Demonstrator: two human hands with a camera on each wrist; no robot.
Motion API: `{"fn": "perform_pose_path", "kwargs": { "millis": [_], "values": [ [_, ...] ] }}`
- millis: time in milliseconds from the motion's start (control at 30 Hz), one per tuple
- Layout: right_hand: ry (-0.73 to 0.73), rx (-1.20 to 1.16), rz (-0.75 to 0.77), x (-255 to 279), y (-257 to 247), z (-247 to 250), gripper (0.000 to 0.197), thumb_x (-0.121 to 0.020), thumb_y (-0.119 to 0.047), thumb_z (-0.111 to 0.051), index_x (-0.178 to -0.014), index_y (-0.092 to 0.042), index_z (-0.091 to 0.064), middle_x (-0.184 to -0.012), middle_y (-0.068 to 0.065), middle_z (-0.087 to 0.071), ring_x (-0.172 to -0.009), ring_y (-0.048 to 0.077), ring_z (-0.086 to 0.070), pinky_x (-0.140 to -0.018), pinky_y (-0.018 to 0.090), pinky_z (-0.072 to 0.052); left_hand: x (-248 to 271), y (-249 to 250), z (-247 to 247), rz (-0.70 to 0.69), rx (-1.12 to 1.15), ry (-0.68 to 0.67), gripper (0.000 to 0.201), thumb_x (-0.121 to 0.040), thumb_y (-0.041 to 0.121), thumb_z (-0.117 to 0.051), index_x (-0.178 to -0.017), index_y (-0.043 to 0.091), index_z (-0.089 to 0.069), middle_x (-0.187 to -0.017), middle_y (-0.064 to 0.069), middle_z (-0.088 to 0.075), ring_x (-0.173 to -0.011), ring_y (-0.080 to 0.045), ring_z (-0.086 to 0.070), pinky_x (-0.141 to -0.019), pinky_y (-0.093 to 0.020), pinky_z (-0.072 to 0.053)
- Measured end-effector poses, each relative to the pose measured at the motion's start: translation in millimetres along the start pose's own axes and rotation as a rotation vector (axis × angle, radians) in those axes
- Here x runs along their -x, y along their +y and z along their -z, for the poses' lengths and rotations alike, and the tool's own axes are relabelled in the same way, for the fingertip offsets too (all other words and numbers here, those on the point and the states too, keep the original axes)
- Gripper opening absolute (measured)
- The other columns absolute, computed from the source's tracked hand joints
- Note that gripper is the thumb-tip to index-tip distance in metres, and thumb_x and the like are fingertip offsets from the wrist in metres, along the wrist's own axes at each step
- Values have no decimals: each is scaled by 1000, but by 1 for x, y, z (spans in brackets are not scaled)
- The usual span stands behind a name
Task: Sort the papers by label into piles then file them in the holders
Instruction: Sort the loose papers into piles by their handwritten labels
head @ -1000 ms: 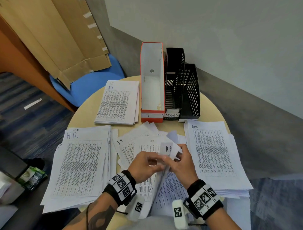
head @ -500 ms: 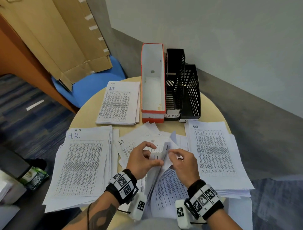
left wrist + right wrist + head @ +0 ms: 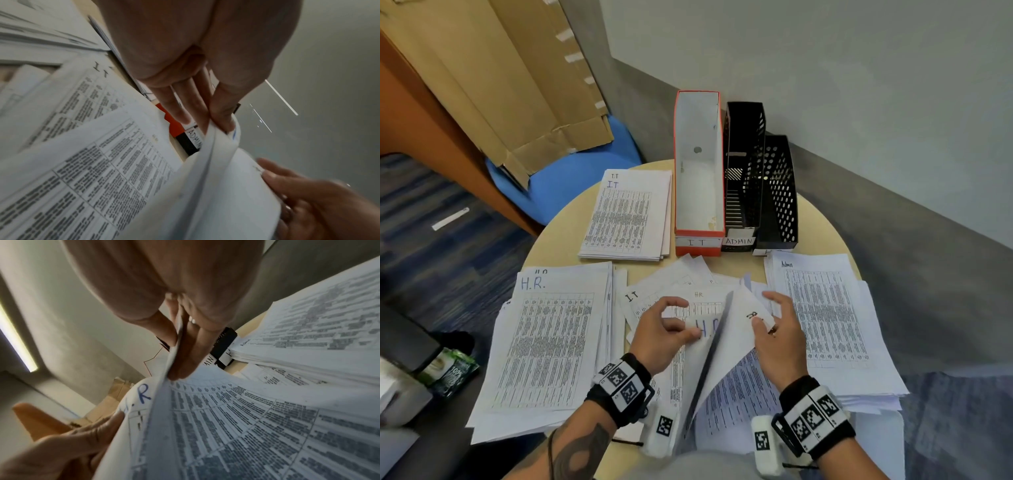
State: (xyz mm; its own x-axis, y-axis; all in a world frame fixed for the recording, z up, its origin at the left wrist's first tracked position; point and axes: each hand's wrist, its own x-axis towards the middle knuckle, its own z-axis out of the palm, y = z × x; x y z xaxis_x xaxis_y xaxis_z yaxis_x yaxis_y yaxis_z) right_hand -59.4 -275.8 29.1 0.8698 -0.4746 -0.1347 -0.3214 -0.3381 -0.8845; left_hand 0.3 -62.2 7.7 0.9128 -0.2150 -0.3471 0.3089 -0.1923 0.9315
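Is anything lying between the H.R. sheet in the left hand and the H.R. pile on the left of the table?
Nothing visible. The left hand pinches the white printed sheet marked H.R. in blue, and the H.R. pile of printed papers lies right beside it with its top sheet uncovered. The right hand holds a second sheet on the opposite side.

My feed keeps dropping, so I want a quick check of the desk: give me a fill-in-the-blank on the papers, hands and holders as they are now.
1. The sheet pinched by the left hand bears a blue ____ label.
2. The orange holder is labelled ____.
3. The pile beside the right hand is labelled ____.
4. All three holders contain ____ papers.

Missing words: H.R.; IT; Admin; no
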Motion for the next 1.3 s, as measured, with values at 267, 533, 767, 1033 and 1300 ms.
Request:
{"fn": "perform_pose_path", "kwargs": {
  "millis": [267, 533, 767, 1033, 1300],
  "values": [
    [-153, 146, 145, 0, -1, -9, 22, -92, -6, -64, -90, -22, -79, -91, -17, -74, -88, -5, -66, -84, 22, -55, -6, 4, 10, -8, 57, 123, 63, -57, 12, -101, -104, 17, -59, -56, -4, -60, -57, -21, -54, -61, -35, -50],
    [-321, 93, -34, -1, -7, -31, 55, -80, -61, -61, -67, -7, -67, -63, 10, -67, -62, 30, -68, -62, 51, -61, 2, 7, -18, -37, 64, -256, 52, -73, 1, -86, -116, 21, -65, -79, -33, -69, -78, -40, -70, -84, -55, -61],
    [-241, 77, -147, -8, 0, -15, 29, -93, -30, -67, -72, -16, -81, -73, -4, -76, -71, 18, -72, -71, 47, -63, -5, -12, 10, 29, 94, -19, 33, -87, 0, -78, -111, 19, -65, -62, 0, -64, -67, -22, -55, -72, -39, -43],
    [-334, 29, -192, -4, -1, -19, 26, -88, -43, -73, -77, -21, -79, -81, -11, -77, -84, 12, -73, -81, 46, -62, -11, -23, 23, 190, 275, -31, 30, -95, -4, -66, -117, 15, -58, -70, -2, -58, -74, -23, -56, -74, -42, -50],
    [-359, 242, -47, -3, -6, -38, 46, -92, -37, -65, -60, -4, -59, -55, 8, -53, -50, 18, -50, -55, 33, -48, -9, -19, -1, 179, 284, -162, 30, -98, -1, -64, -122, 14, -54, -69, -1, -61, -65, -18, -61, -63, -34, -52]
  ]
}}
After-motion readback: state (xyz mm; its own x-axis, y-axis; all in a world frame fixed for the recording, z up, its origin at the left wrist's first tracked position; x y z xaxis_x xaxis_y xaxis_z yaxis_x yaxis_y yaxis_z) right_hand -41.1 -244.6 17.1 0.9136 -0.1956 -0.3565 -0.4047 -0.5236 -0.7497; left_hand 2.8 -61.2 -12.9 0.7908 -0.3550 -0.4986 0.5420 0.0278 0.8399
